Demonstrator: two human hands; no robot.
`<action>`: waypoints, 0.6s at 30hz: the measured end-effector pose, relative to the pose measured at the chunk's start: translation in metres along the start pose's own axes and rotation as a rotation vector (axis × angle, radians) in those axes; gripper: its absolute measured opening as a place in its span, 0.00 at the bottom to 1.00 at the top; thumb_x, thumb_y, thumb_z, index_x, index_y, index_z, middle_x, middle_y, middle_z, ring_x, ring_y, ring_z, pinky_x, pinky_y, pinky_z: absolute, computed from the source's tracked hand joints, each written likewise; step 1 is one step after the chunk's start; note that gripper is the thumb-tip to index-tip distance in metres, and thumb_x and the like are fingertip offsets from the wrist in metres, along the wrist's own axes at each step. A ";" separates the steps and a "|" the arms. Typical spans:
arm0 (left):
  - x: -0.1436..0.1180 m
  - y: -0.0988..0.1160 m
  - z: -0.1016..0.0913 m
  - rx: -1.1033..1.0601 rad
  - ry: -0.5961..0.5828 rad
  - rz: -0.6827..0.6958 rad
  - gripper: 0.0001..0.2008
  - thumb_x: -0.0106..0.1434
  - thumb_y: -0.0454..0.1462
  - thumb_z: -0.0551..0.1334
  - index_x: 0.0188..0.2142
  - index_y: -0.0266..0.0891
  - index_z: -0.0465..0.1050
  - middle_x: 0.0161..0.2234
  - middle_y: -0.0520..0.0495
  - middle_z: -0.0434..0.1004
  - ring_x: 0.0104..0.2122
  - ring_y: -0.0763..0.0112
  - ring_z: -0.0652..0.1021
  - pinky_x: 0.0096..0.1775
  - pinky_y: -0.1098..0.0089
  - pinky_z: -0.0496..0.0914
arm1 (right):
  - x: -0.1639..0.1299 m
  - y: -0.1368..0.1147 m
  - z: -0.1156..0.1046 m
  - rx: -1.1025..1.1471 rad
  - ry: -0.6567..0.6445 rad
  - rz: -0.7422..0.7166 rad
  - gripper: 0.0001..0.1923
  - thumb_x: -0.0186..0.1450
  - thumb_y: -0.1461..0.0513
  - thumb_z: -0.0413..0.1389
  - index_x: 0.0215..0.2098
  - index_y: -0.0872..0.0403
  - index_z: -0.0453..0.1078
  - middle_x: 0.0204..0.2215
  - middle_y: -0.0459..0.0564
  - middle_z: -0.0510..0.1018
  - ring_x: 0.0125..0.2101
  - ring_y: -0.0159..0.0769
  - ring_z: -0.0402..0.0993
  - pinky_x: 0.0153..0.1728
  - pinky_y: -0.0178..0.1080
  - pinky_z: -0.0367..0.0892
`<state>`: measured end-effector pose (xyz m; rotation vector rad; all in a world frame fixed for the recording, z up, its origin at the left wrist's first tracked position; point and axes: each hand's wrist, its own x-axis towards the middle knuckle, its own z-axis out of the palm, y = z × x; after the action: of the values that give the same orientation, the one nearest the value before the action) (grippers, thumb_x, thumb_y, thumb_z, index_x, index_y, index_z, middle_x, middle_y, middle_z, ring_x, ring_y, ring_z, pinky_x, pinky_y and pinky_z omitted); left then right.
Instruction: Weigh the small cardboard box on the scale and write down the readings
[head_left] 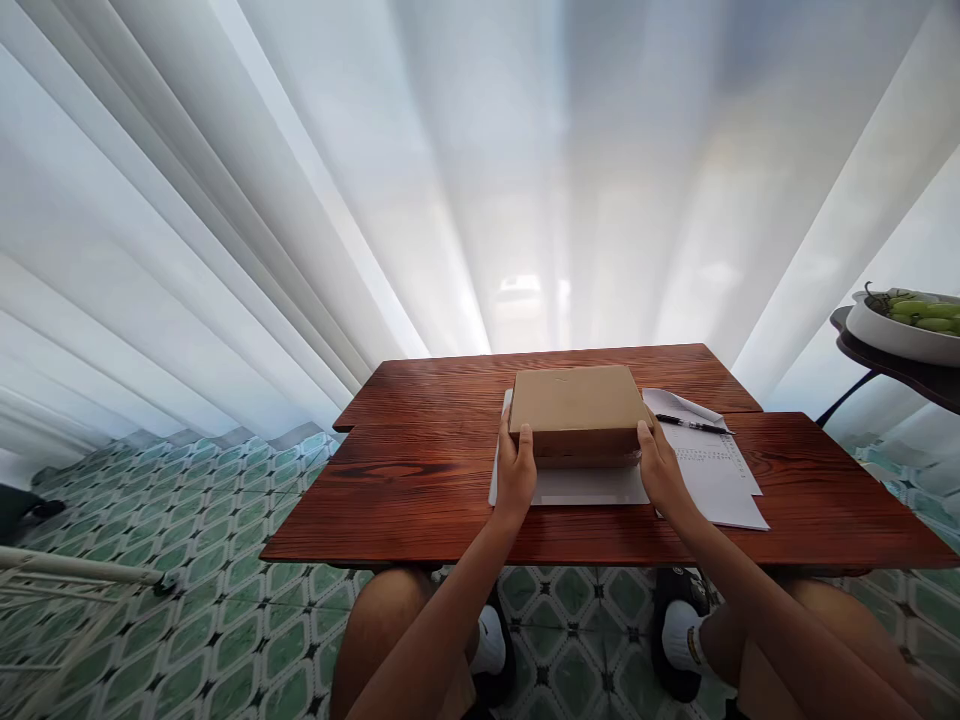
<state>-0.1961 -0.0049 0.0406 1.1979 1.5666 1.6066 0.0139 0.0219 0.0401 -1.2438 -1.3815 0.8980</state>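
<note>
A flat brown cardboard box [576, 405] lies in the middle of a reddish wooden table [420, 490], on top of a white sheet [585, 487]. My left hand [516, 472] grips the box's near left corner, thumb up on its side. At the near right corner my right hand [660, 468] holds it the same way. Both forearms reach in from below.
White printed papers [716, 470] lie to the right of the box with a black pen [691, 425] on them. A white bowl of green fruit [911, 325] stands on a dark side table at far right. White curtains hang behind; green patterned tiles cover the floor.
</note>
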 end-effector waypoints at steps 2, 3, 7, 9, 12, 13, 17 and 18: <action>0.000 0.000 0.000 -0.001 -0.001 0.003 0.31 0.74 0.52 0.51 0.70 0.42 0.54 0.71 0.40 0.56 0.70 0.60 0.58 0.68 0.58 0.58 | -0.001 -0.003 0.000 -0.017 -0.004 0.006 0.36 0.73 0.40 0.42 0.72 0.46 0.57 0.70 0.52 0.61 0.70 0.49 0.54 0.71 0.55 0.49; 0.000 0.000 0.000 -0.001 0.002 0.005 0.31 0.74 0.51 0.51 0.70 0.42 0.53 0.71 0.41 0.57 0.70 0.60 0.58 0.68 0.58 0.57 | -0.001 -0.004 0.000 -0.022 -0.001 0.004 0.37 0.73 0.39 0.42 0.72 0.46 0.57 0.70 0.52 0.62 0.69 0.49 0.55 0.70 0.55 0.49; 0.001 -0.001 -0.001 -0.013 0.006 -0.001 0.30 0.74 0.50 0.51 0.71 0.42 0.52 0.69 0.41 0.59 0.70 0.60 0.59 0.68 0.58 0.58 | -0.001 -0.004 0.001 -0.037 0.004 0.009 0.39 0.71 0.38 0.42 0.72 0.47 0.57 0.70 0.52 0.62 0.69 0.50 0.55 0.70 0.54 0.50; 0.002 -0.002 -0.002 -0.019 -0.001 -0.002 0.31 0.74 0.50 0.51 0.71 0.42 0.52 0.71 0.41 0.57 0.70 0.61 0.58 0.69 0.58 0.57 | 0.000 -0.004 0.002 -0.046 0.011 0.021 0.39 0.71 0.37 0.42 0.72 0.47 0.57 0.70 0.52 0.62 0.70 0.50 0.55 0.71 0.55 0.50; 0.001 -0.002 -0.004 -0.017 -0.004 0.001 0.32 0.74 0.50 0.51 0.72 0.41 0.50 0.73 0.41 0.50 0.72 0.61 0.55 0.70 0.58 0.54 | 0.000 -0.003 0.003 -0.054 0.023 0.003 0.39 0.71 0.37 0.42 0.72 0.48 0.58 0.69 0.53 0.63 0.69 0.50 0.57 0.71 0.55 0.48; 0.001 -0.002 -0.005 -0.021 -0.008 -0.001 0.32 0.74 0.50 0.51 0.72 0.41 0.50 0.73 0.41 0.49 0.72 0.61 0.54 0.70 0.58 0.54 | 0.000 -0.003 0.003 -0.055 0.025 -0.008 0.39 0.71 0.37 0.43 0.72 0.48 0.58 0.68 0.53 0.64 0.69 0.50 0.57 0.71 0.55 0.48; -0.001 0.002 -0.009 -0.052 -0.027 0.010 0.30 0.74 0.50 0.50 0.71 0.43 0.52 0.72 0.41 0.54 0.70 0.62 0.59 0.68 0.58 0.58 | -0.001 -0.005 0.005 -0.065 0.023 -0.043 0.37 0.72 0.38 0.43 0.70 0.46 0.61 0.68 0.52 0.65 0.70 0.50 0.55 0.71 0.55 0.48; -0.001 0.003 -0.011 -0.054 -0.023 0.017 0.29 0.74 0.50 0.50 0.70 0.43 0.53 0.71 0.41 0.55 0.70 0.62 0.60 0.68 0.58 0.58 | -0.001 -0.006 0.006 -0.066 0.021 -0.045 0.36 0.72 0.38 0.44 0.70 0.46 0.61 0.68 0.52 0.65 0.70 0.50 0.54 0.71 0.55 0.47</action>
<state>-0.2052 -0.0108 0.0445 1.2007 1.4932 1.6296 0.0065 0.0201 0.0449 -1.2632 -1.4274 0.8121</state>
